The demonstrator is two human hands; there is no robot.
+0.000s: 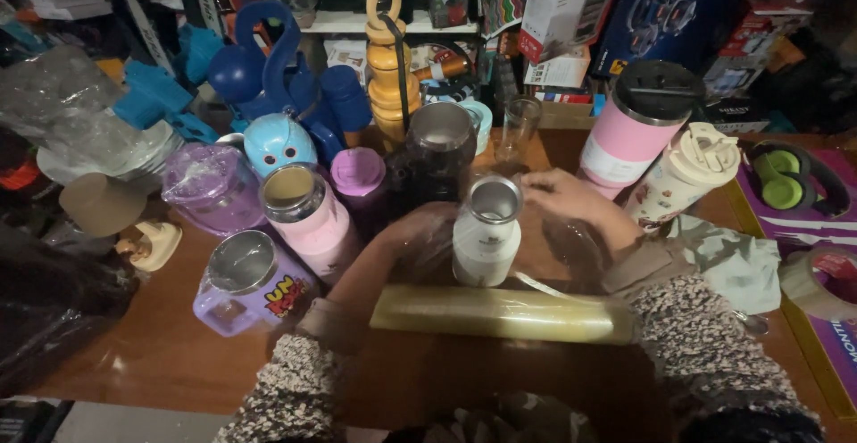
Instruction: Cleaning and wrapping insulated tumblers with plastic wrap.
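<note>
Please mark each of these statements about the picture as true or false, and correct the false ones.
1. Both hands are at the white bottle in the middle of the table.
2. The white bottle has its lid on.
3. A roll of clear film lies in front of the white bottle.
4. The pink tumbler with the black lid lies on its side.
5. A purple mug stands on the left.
1. True. The left hand and right hand flank the white bottle.
2. False. Its metal mouth is open, no lid on it.
3. True. The roll of clear film lies across, nearer the person.
4. False. The pink tumbler stands upright at the right rear.
5. True. The purple mug stands left, open.
</note>
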